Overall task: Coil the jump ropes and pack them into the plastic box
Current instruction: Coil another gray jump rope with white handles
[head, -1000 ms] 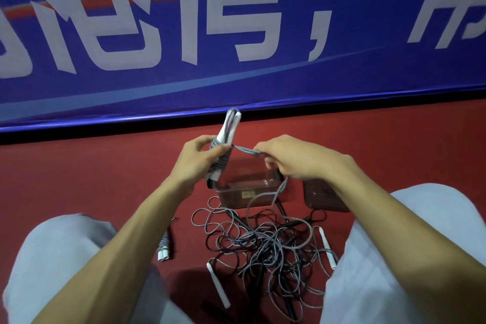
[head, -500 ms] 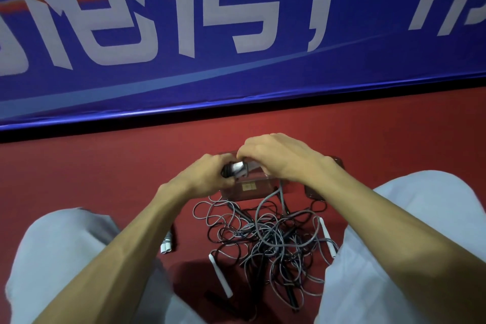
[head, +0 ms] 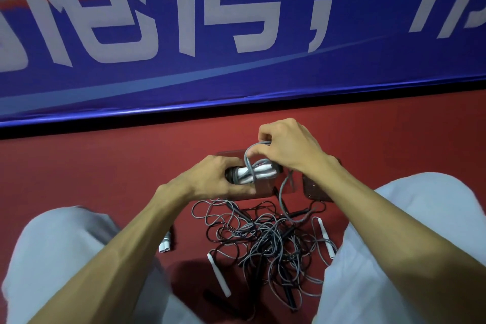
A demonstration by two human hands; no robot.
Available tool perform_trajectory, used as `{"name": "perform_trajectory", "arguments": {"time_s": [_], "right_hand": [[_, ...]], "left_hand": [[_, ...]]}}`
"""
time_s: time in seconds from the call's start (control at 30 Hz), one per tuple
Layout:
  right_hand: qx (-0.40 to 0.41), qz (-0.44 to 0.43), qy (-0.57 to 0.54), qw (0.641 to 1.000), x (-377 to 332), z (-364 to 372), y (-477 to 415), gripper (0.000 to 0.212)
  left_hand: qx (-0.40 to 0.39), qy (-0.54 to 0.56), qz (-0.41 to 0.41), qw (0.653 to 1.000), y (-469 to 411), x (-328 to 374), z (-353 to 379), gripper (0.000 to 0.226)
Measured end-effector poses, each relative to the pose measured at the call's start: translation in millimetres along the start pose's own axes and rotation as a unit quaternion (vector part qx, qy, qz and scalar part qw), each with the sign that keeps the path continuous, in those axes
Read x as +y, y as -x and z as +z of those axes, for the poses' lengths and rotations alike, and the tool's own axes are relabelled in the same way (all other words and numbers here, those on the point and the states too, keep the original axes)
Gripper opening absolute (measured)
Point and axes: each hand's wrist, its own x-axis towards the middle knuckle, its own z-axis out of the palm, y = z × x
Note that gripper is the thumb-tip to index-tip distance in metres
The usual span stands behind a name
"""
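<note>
cropped white chinese characters and a comma on the banner (head: 236, 81).

Left hand (head: 210, 181) grips the bundled white handles (head: 260, 172); right hand (head: 286, 147) pinches a grey cord loop (head: 247, 156) above them. Plastic box (head: 264, 188) beneath both hands; tangled ropes (head: 265, 242) toward the wrists

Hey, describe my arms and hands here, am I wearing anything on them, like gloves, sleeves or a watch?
The left hand and right hand are bare: no gloves, rings or watch show. The left forearm and right forearm are uncovered, no sleeve in view. The only clothing seen is pale grey trousers.
</note>
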Motion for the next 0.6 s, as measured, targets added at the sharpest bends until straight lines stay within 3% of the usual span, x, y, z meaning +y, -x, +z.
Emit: {"name": "perform_trajectory", "arguments": {"time_s": [0.13,0.33,0.47,0.6], "right_hand": [[-0.013,0.038,-0.065,0.997,1,3,-2,0.044],[-0.093,0.05,-0.151,0.983,20,-2,-9,0.026],[-0.177,0.024,-0.311,0.933,21,-10,-8,0.013],[-0.19,0.051,-0.454,0.869,22,-11,-7,0.015]], "left_hand": [[0.015,0.038,-0.015,0.999,0,4,2,0.057],[0.027,0.165,-0.043,0.985,1,11,-6,0.019],[-0.006,0.297,-0.041,0.954,4,18,-12,0.019],[0.059,0.438,-0.037,0.896,3,15,-18,0.034]]}}
